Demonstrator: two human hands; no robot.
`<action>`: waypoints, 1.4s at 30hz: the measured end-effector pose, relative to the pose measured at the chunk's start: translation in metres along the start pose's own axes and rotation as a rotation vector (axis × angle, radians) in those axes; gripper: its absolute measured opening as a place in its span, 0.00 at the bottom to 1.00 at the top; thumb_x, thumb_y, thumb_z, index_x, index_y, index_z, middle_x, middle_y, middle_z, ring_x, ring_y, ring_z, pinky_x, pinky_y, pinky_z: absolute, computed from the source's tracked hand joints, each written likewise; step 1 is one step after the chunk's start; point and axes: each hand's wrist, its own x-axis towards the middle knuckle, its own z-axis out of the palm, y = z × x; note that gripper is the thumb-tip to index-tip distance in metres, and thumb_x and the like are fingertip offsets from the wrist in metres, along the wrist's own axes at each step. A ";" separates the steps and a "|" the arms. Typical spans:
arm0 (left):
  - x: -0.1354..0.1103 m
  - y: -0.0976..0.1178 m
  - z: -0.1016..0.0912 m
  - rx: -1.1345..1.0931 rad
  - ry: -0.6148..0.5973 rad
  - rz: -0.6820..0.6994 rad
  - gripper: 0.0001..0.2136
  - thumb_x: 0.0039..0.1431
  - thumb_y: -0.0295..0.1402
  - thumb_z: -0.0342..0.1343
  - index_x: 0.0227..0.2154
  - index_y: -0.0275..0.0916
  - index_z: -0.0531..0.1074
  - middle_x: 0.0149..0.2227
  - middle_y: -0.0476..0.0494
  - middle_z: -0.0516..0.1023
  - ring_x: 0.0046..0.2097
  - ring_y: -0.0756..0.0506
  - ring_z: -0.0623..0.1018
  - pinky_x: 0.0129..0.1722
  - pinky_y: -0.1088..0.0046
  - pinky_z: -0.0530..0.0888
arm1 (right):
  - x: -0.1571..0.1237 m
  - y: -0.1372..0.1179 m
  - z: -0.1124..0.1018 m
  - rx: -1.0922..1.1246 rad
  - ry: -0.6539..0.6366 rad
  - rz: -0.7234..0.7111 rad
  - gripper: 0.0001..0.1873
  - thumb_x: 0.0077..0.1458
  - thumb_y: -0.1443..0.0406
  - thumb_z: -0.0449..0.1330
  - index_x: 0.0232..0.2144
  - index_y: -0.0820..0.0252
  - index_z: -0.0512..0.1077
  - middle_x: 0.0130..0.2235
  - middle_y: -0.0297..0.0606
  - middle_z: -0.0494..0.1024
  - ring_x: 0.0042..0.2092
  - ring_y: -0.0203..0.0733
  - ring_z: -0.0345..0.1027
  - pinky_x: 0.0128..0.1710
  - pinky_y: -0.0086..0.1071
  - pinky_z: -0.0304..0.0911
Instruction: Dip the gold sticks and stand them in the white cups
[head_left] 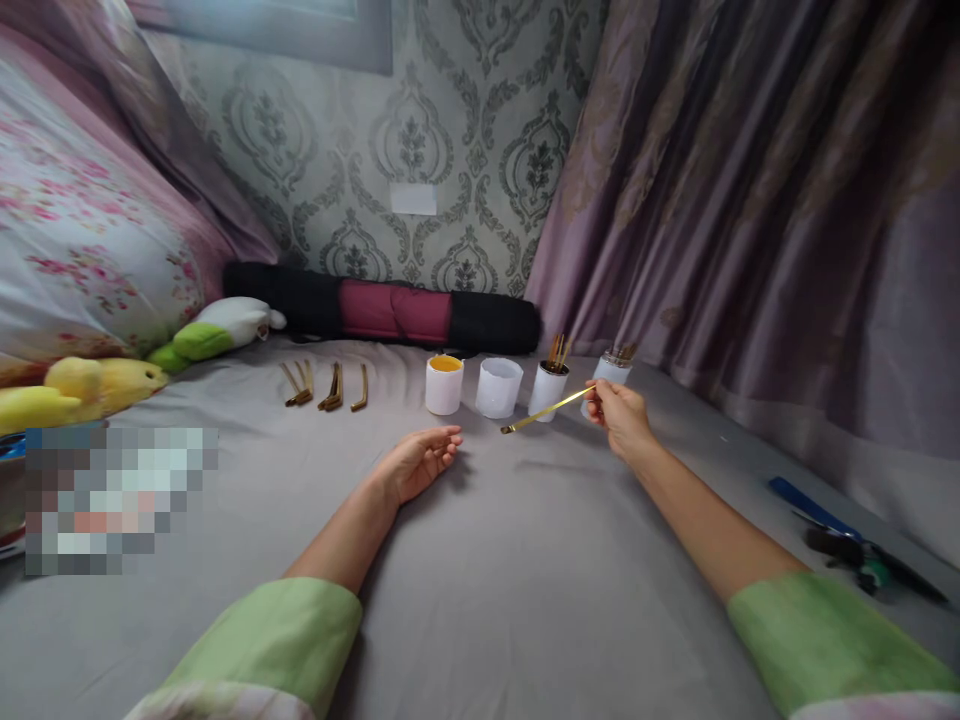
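My right hand (619, 415) is pinched on the end of a thin gold-coloured stick (546, 411), which slants down to the left just above the grey sheet (487, 580). Behind it stand several white cups in a row: one with yellow inside (444, 385), an empty-looking one (499, 388), one holding brown sticks (550, 388), and one partly hidden by my fingers (611, 375). My left hand (420, 462) lies palm up on the sheet, fingers loosely curled and apart, holding nothing. Several more gold sticks (330, 388) lie in small bunches to the left.
A black and maroon rolled mat (390, 310) lies along the patterned wall. Plush toys (97, 385) and floral bedding sit at the left. Purple curtains (750, 220) hang on the right. A blue tool and dark scissors-like items (847, 545) lie at the right edge.
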 end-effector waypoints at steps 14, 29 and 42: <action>-0.001 0.003 -0.001 -0.082 0.012 -0.022 0.06 0.48 0.23 0.54 0.32 0.30 0.69 0.28 0.43 0.72 0.26 0.56 0.71 0.26 0.82 0.70 | 0.005 -0.006 -0.008 -0.059 0.007 0.035 0.12 0.41 0.58 0.60 0.24 0.63 0.68 0.20 0.32 0.67 0.17 0.26 0.56 0.11 0.20 0.49; -0.002 0.007 -0.005 -0.224 0.021 -0.022 0.08 0.50 0.26 0.54 0.34 0.32 0.70 0.29 0.43 0.73 0.28 0.55 0.71 0.27 0.81 0.68 | 0.019 -0.017 -0.015 -0.272 -0.180 0.051 0.16 0.41 0.53 0.59 0.26 0.61 0.70 0.22 0.35 0.67 0.18 0.29 0.56 0.12 0.23 0.51; 0.000 0.007 -0.009 -0.200 0.054 -0.047 0.09 0.51 0.26 0.53 0.37 0.32 0.69 0.30 0.44 0.72 0.28 0.55 0.72 0.26 0.82 0.70 | 0.042 -0.035 -0.021 -0.273 -0.207 0.056 0.18 0.41 0.52 0.58 0.26 0.62 0.70 0.21 0.33 0.68 0.18 0.28 0.57 0.12 0.21 0.50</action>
